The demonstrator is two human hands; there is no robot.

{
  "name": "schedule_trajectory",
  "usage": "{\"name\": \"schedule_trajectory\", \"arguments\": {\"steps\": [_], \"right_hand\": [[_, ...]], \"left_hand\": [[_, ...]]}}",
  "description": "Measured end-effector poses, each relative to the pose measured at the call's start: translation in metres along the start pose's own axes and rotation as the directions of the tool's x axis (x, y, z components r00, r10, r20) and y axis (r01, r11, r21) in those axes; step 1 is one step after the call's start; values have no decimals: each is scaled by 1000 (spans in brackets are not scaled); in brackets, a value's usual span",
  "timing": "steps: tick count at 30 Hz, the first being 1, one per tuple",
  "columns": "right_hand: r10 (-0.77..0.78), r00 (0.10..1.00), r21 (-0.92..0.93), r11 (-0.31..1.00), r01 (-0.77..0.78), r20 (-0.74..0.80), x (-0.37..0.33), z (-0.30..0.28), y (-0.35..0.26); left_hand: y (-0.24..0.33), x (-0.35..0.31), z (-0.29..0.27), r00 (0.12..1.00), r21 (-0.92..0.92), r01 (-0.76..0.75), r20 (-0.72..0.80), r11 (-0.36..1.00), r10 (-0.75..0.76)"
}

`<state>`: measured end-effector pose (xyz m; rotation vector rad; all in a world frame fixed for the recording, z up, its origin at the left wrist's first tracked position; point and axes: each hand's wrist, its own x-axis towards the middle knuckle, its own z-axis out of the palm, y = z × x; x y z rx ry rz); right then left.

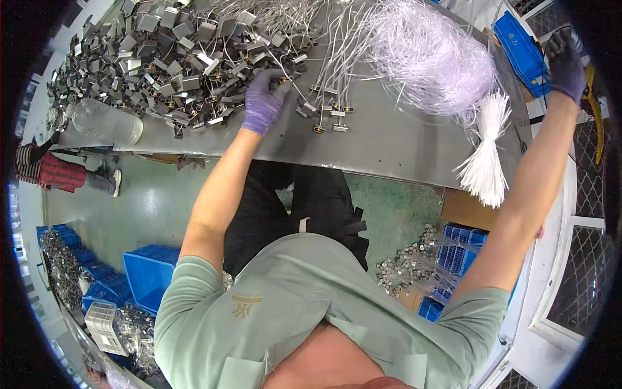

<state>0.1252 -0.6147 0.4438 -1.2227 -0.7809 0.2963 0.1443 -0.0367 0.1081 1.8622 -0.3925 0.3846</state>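
My left hand (264, 100), in a purple glove with grey fingers, is at the near right edge of a big heap of small dark metal-cased connectors (188, 83). Its fingers are curled together by a small connector at their tips; what they grip is too small to make out. A few connectors on white cables (337, 113) lie just right of it. My right hand (565, 68), gloved dark with a purple cuff, is stretched far right beside a blue bin (518, 48). Its fingers are dark and hard to make out. Yellow-handled pliers (593, 97) hang close to that hand.
A large tangle of clear, lilac-tinted strands (431, 55) and a tied white bundle (487, 152) cover the table's right side. A clear plastic container (107, 122) lies at left. Blue crates (152, 272) stand on the floor; another person (61, 168) is at far left.
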Motion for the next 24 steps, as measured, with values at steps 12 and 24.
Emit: {"name": "schedule_trajectory", "arguments": {"steps": [12,24], "right_hand": [[488,645,389,870,-304,-588,62,286,434],[373,761,393,904,-169,-531,155,296,557]], "left_hand": [[13,-76,-52,888,-461,458,276,760,-368],[14,-294,-199,650,111,747,88,656,-755]]}}
